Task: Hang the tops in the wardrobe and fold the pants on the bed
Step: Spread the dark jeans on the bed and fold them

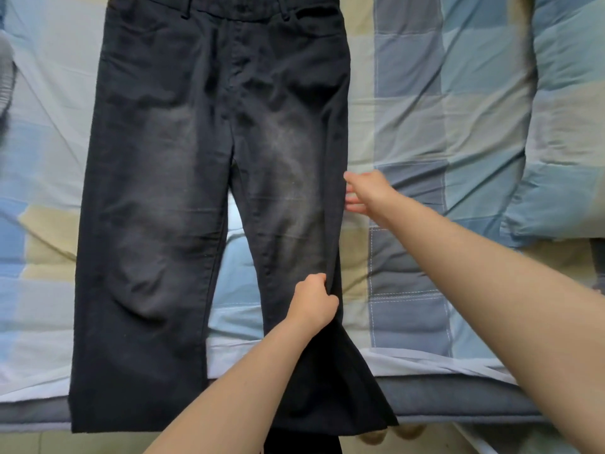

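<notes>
- Black pants [209, 191] were laid flat on the bed [458, 126], filling the centre of the frame, waistband at the top, hems hanging off the near edge at the bottom.
- Left hand [314, 301], lower centre, was pinching the outer seam of the leg on the right side of the frame.
- Right hand [363, 191], centre right, had its fingers loosely spread at that same seam, higher up; blurry, so can't tell if it was touching.
- No fold made yet, I'd say. No tops or wardrobe in view.

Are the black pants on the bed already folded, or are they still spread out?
Spread out. The black pants lie flat on the bed, both legs apart side by side; the left hand grips one leg's edge.
</notes>
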Motion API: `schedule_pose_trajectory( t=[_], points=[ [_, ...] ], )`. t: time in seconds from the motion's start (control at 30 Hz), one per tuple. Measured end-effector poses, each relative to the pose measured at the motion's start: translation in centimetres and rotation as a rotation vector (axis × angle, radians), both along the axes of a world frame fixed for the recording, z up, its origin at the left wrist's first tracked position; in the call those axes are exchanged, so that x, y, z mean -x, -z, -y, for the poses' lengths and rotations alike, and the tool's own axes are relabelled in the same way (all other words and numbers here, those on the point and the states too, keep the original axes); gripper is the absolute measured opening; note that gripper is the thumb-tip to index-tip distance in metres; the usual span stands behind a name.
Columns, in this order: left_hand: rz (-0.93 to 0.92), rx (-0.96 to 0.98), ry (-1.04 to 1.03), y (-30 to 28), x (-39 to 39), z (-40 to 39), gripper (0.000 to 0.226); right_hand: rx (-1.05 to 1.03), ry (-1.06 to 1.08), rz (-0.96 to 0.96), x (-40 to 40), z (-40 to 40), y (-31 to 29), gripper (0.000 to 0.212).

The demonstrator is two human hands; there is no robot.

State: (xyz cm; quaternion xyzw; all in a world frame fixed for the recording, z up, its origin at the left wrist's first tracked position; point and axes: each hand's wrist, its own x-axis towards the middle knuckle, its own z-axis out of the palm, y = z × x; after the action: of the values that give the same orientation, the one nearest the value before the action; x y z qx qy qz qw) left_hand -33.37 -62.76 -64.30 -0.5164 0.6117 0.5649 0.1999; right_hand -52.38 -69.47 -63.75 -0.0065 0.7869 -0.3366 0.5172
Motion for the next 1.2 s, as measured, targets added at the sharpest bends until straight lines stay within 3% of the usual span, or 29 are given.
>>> schedule_pose_trajectory(
  t=[0.1, 0.17, 0.27, 0.37, 0.47, 0.53, 0.67, 0.83, 0.9, 1.0, 1.1, 1.2],
  points=[
    [-0.029, -0.021, 0.038, 0.0, -0.3, 0.2, 0.015, 0.033, 0.127, 0.036, 0.6, 3.8, 1.1, 0.026],
    [-0.057, -0.043, 0.041, -0.1, -1.0, 0.6, 0.031, 0.044, 0.164, 0.009, 1.1, 5.6, 1.7, 0.033],
    [-0.105, -0.143, 0.025, -1.1, -3.0, 1.8, 0.044, 0.073, 0.225, -0.049, 1.2, 7.8, 1.2, 0.022],
    [-0.191, -0.331, -0.048, -2.6, -6.3, 3.9, 0.037, 0.143, 0.291, -0.071, 1.0, 10.3, -0.6, 0.028],
    [-0.279, -0.554, -0.153, -4.4, -11.2, 7.3, 0.027, 0.289, 0.286, -0.155, -0.9, 14.4, -3.6, 0.022],
    [-0.317, -0.621, -0.254, -4.9, -15.0, 9.8, 0.026, 0.382, 0.231, -0.232, -3.3, 17.6, -5.2, 0.038],
    [-0.253, -0.620, -0.600, -4.4, -23.0, 14.6, 0.027, 0.494, -0.024, -0.317, -9.9, 23.6, -6.9, 0.057],
    [-0.096, -0.468, -0.827, -1.9, -32.3, 20.1, 0.025, 0.377, -0.344, -0.324, -19.9, 30.2, -5.2, 0.058],
    [0.010, -0.402, -0.811, -0.3, -33.8, 20.4, 0.025, 0.154, -0.570, -0.321, -22.2, 31.3, -3.3, 0.058],
    [0.079, -0.311, -0.721, 1.6, -34.0, 21.6, 0.016, -0.177, -1.033, -0.500, -23.7, 32.1, -1.0, 0.056],
    [0.009, -0.142, -0.659, 2.0, -31.8, 24.2, 0.013, -0.173, -1.272, -0.651, -22.2, 32.5, -0.5, 0.051],
    [-0.139, -0.059, -0.674, 1.6, -28.2, 26.7, 0.010, -0.086, -1.404, -0.873, -19.8, 33.2, -0.6, 0.073]
  ],
)
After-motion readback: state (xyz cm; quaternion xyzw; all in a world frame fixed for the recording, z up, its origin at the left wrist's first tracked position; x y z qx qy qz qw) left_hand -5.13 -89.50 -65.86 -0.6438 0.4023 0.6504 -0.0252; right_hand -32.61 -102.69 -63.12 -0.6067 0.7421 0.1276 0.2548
